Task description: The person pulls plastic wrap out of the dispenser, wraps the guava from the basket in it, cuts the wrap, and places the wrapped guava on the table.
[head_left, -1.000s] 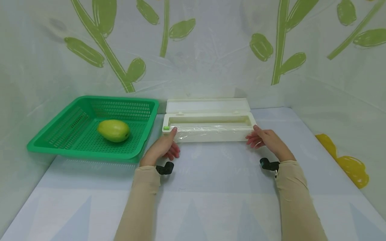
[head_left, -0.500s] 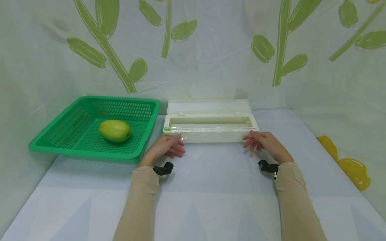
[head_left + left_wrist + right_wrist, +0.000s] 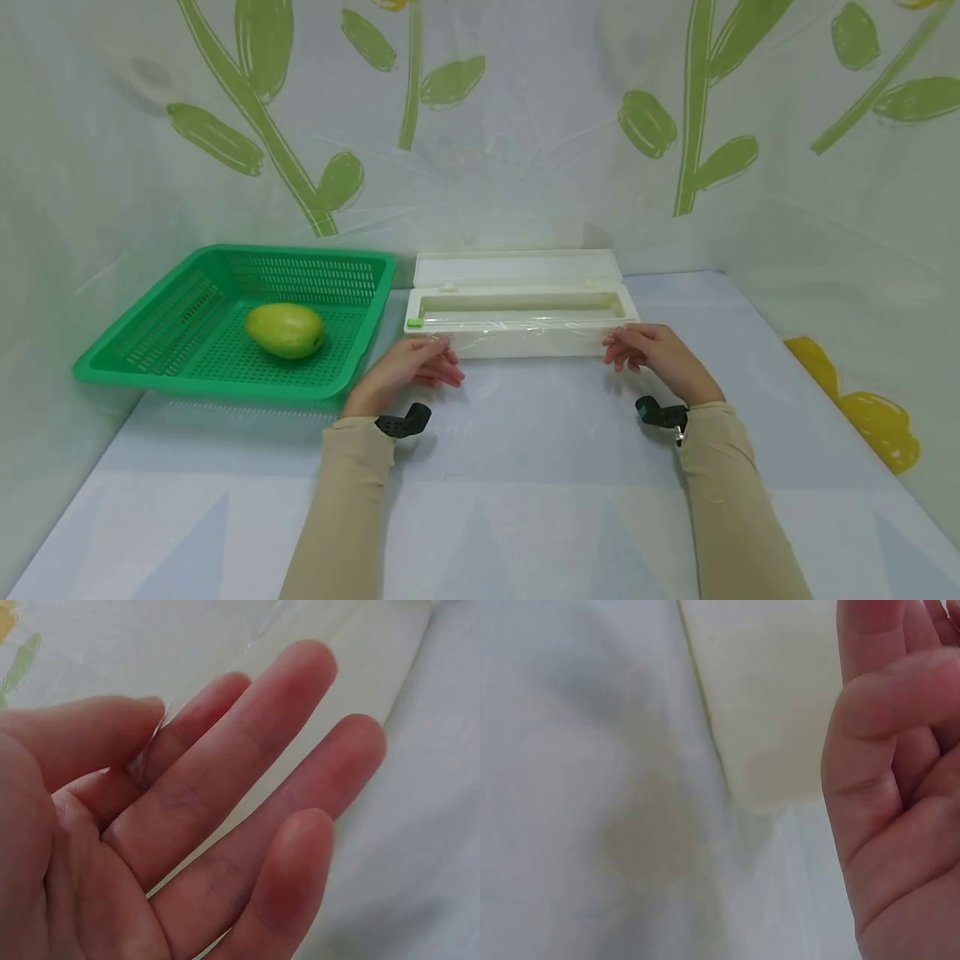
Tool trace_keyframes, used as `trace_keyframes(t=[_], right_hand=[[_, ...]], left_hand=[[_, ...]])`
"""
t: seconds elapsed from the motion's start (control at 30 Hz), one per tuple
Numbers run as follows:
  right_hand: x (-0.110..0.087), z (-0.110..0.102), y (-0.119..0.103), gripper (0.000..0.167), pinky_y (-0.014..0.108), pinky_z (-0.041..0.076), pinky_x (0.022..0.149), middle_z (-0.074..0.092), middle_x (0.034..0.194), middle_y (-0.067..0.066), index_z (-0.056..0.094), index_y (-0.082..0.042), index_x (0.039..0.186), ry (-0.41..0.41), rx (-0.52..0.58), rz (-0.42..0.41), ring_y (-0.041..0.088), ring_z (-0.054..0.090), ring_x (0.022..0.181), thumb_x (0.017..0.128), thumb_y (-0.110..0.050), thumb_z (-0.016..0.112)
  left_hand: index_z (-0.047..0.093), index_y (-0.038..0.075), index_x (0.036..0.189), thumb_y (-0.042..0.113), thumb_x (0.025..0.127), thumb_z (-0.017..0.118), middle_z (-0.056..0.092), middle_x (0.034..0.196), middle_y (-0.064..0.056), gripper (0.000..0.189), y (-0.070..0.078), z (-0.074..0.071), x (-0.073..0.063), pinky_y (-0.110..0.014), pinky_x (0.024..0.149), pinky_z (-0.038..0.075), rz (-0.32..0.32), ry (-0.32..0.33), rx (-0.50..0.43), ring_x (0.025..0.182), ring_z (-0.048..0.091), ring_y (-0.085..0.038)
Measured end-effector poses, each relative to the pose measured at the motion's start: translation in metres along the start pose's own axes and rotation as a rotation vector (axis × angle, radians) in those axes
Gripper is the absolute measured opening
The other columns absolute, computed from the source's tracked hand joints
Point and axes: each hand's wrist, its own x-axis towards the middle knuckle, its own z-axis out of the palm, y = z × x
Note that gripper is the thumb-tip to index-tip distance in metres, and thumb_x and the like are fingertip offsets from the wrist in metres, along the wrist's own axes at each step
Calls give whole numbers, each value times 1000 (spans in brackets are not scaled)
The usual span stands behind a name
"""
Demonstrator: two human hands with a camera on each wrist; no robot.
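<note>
A white cling film dispenser [image 3: 517, 342] stands on the table with its lid tipped back against the wall. Clear cling film [image 3: 510, 327] hangs over its front edge, glossy and wrinkled. At the left end, my left hand [image 3: 412, 367] pinches the film's edge between thumb and index finger; in the left wrist view the film [image 3: 156, 735] shows at the thumb tip, the other fingers spread. My right hand [image 3: 660, 354] pinches at the film's right end, thumb against index finger. In the right wrist view that hand [image 3: 900, 780] is partly cut off, beside the dispenser's corner [image 3: 780, 742].
To the left stands a green plastic basket [image 3: 360, 333] with a yellow-green, mango-like fruit [image 3: 285, 330] in it. A small green slider [image 3: 415, 322] sits at the dispenser's left end. A wall sheet with printed leaves [image 3: 648, 125] rises right behind.
Both thumbs have come down from the dispenser's top edge onto the film at its front, and the hands have moved slightly inward. The dispenser and basket stay in place.
</note>
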Motion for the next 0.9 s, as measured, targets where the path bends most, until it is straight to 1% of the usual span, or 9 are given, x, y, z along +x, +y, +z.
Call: trace_keyframes(t=[0.1,0.2,0.23,0.33,0.47,0.6,0.67,0.77,0.9], right_hand=[[-1,1,-2,50,32,46,61,64,85,15,59,7,104,6,10,-16,21,58,72,88,-40,51],[-1,2,-4,48,31,46,62,64,85,15,59,8,103,7,18,-17,22,59,74,89,-38,52],[-1,2,-4,48,31,47,62,64,84,15,59,8,102,9,18,-13,22,60,75,89,-38,52],[-2,3,-8,46,30,47,63,65,84,15,59,8,102,5,12,0,23,60,75,90,-36,51],[-2,4,-10,47,32,47,65,64,85,16,59,8,105,-22,4,11,23,59,76,91,-35,50],[1,5,-7,48,31,48,65,64,85,15,57,9,106,-36,28,10,22,60,76,90,-36,50],[1,5,-7,50,30,48,65,64,84,14,57,10,106,-24,45,8,21,60,75,90,-36,50],[1,6,-9,51,31,48,65,64,83,13,55,12,106,-6,69,-2,20,59,74,91,-36,48],[-1,7,-12,52,32,46,64,63,82,12,53,14,106,8,91,-22,20,57,72,92,-36,46]], left_hand=[[52,-10,103,29,95,43,65,92,-17,41,7,3,-3,-44,78,46,5,-13,-42,88,62,-30],[50,-12,108,32,94,43,64,94,-18,47,14,6,-5,-47,81,44,-35,-17,-55,88,61,-32],[49,-13,109,33,94,43,64,95,-18,49,15,7,-5,-47,81,44,-47,-15,-55,88,61,-33],[51,-11,109,40,93,43,64,95,-18,54,12,7,0,-46,81,44,-63,6,-56,87,61,-32],[54,-7,105,46,90,46,64,94,-17,56,3,6,8,-43,79,46,-45,47,-75,84,62,-31],[56,-7,101,43,90,47,64,92,-17,51,1,6,9,-41,75,48,-28,78,-74,83,63,-31],[56,-7,100,39,91,46,64,91,-16,48,0,6,9,-41,74,48,-15,93,-66,82,63,-30],[58,-4,96,37,92,46,65,88,-16,43,0,6,9,-40,74,47,4,120,-54,82,63,-29],[59,1,89,40,91,47,65,85,-15,41,3,6,8,-40,76,45,19,157,-52,82,63,-28]])
